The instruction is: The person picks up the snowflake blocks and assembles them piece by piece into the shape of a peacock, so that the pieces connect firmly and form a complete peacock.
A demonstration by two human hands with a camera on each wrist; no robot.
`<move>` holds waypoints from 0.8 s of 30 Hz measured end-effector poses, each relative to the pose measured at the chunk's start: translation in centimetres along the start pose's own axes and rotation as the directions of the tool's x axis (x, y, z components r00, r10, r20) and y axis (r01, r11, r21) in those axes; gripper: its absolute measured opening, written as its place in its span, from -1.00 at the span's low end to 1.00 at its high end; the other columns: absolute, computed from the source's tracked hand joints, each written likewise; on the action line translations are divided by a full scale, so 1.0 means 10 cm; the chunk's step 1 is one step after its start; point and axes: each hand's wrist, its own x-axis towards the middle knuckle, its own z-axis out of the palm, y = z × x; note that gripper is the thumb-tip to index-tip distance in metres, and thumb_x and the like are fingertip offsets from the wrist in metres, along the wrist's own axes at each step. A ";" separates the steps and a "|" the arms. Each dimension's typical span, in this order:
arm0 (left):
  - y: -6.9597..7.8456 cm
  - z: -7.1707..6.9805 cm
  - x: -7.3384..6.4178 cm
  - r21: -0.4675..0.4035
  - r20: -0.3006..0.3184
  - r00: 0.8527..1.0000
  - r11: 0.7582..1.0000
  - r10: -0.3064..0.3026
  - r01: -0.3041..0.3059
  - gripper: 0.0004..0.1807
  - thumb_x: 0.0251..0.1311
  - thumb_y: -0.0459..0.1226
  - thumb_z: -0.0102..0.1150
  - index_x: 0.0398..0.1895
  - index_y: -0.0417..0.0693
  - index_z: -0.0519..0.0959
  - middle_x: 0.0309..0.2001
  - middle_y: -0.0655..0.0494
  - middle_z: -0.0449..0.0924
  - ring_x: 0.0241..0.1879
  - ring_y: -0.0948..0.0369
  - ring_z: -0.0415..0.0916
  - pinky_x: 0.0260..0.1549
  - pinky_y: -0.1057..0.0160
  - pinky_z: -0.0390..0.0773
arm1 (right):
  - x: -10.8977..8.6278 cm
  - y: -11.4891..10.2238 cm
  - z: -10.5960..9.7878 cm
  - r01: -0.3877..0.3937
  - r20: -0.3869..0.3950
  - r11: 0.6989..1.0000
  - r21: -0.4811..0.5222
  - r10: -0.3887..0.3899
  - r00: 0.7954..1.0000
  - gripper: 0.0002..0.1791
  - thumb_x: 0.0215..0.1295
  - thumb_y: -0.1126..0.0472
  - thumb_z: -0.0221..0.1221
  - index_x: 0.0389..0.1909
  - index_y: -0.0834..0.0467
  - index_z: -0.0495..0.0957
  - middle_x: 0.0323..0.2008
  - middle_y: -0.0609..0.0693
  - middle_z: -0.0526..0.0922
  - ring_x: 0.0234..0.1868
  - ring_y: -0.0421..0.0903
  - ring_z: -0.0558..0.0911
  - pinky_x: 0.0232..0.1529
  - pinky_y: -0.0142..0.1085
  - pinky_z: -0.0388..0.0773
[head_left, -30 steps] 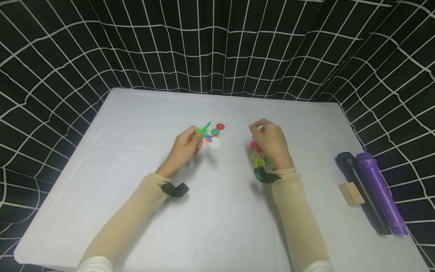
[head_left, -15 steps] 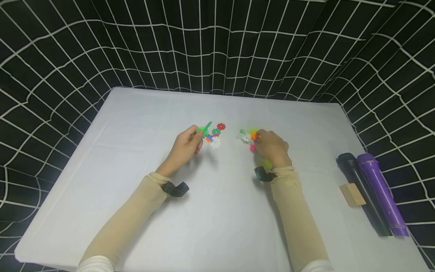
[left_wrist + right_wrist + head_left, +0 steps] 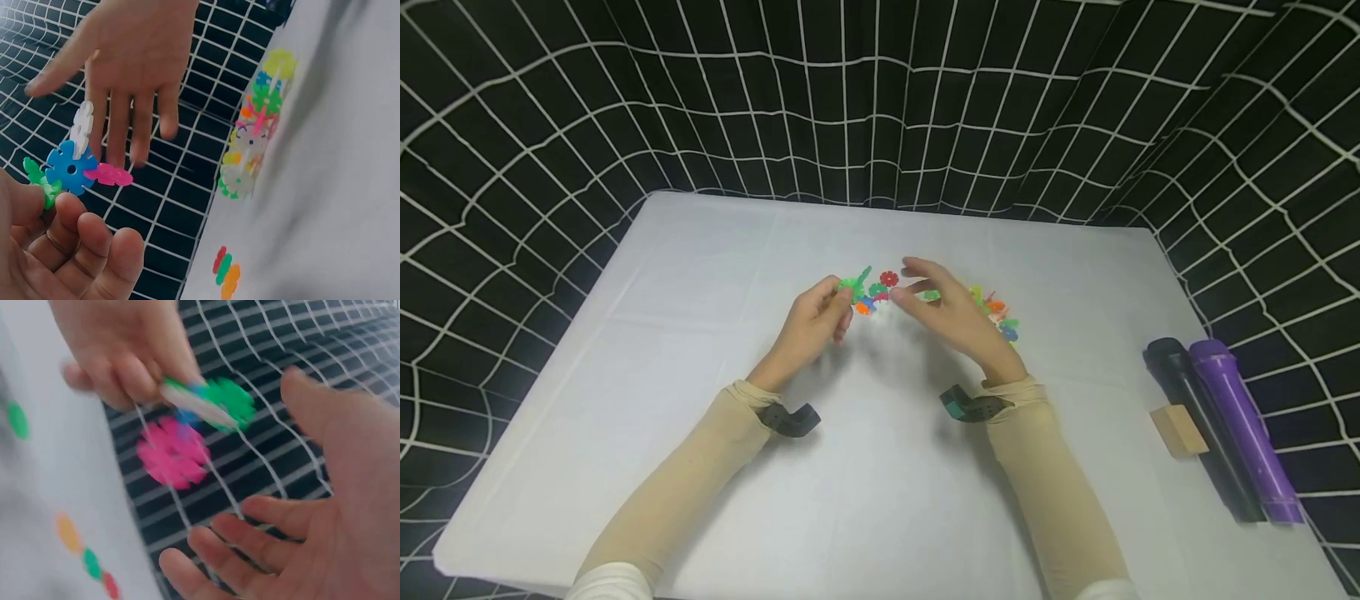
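Observation:
My left hand [image 3: 808,321] pinches a small cluster of joined plastic snowflake discs between thumb and fingers. In the left wrist view, the cluster has a green disc [image 3: 44,184] at the fingertips, a blue disc [image 3: 61,164], a white disc [image 3: 82,128] and a pink disc [image 3: 111,174]. My right hand [image 3: 953,315] faces it from the right with spread fingers, holding nothing. In the right wrist view, a gap shows between its fingers and the pink disc [image 3: 169,453]. Beyond the cluster, a red disc [image 3: 889,278] lies on the table near a green and an orange one.
A pile of mixed snowflake discs [image 3: 250,134] lies on the white table [image 3: 880,500], partly behind my right hand in the head view. At the right edge lie a black tube [image 3: 1206,433], a purple tube [image 3: 1243,425] and a wooden block [image 3: 1178,431]. Gridded black cloth [image 3: 880,100] surrounds the table.
My right hand has left the disc pile and moved left toward the cluster, its fingers spreading. More of the pile shows to its right. My left hand has stayed almost still.

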 end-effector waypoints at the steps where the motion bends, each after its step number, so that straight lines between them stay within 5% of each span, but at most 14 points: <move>1: 0.00 0.01 0.00 -0.007 0.007 1.000 1.000 0.004 -0.004 -0.71 0.57 -0.18 -0.09 -0.22 -0.27 0.43 -0.54 0.05 0.41 -0.56 0.20 0.38 -0.56 0.31 0.55 | 0.00 -0.02 0.05 0.016 0.041 0.999 0.044 -0.018 0.999 -0.21 0.33 -0.27 0.22 0.49 -0.07 0.26 0.43 -0.02 0.38 0.34 -0.02 0.46 0.27 0.01 0.53; 6: 0.02 0.04 -0.03 -0.018 0.064 0.997 0.999 0.033 -0.032 -0.69 0.57 -0.22 -0.10 -0.15 -0.37 0.44 -0.53 0.04 0.40 -0.55 0.21 0.37 -0.56 0.31 0.54 | 0.01 -0.02 0.22 0.044 0.110 0.986 0.163 -0.062 0.992 -0.28 0.30 -0.07 0.32 0.44 -0.02 0.35 0.39 -0.03 0.44 0.34 -0.06 0.46 0.33 0.02 0.49; 16: 0.04 0.07 -0.04 -0.049 0.083 0.995 0.998 0.048 -0.044 -0.73 0.58 -0.23 -0.12 -0.17 -0.29 0.44 -0.52 0.06 0.40 -0.57 0.25 0.38 -0.58 0.33 0.56 | 0.01 -0.08 0.34 0.059 0.026 0.974 0.219 -0.067 0.997 -0.34 0.30 0.07 0.35 0.39 -0.08 0.37 0.11 0.04 0.69 0.21 0.07 0.56 0.25 0.10 0.53; 21: 0.05 0.07 -0.05 -0.043 0.072 0.996 0.998 0.046 -0.043 -0.76 0.58 -0.22 -0.11 -0.20 -0.20 0.46 -0.53 0.04 0.40 -0.56 0.22 0.38 -0.57 0.31 0.57 | 0.01 -0.10 0.26 0.058 0.031 0.980 0.193 -0.065 0.997 -0.39 0.37 -0.02 0.28 0.41 -0.07 0.37 0.19 0.04 0.65 0.24 0.06 0.56 0.24 0.07 0.54; 24: 0.05 0.06 -0.05 -0.038 0.057 0.998 0.999 0.040 -0.038 -0.75 0.57 -0.21 -0.09 -0.21 -0.21 0.46 -0.54 0.02 0.39 -0.55 0.20 0.37 -0.57 0.30 0.57 | 0.01 -0.05 0.08 0.043 -0.061 0.992 0.116 -0.036 0.997 -0.47 0.47 -0.12 0.14 0.35 0.01 0.44 0.19 0.08 0.64 0.23 0.06 0.58 0.26 0.06 0.54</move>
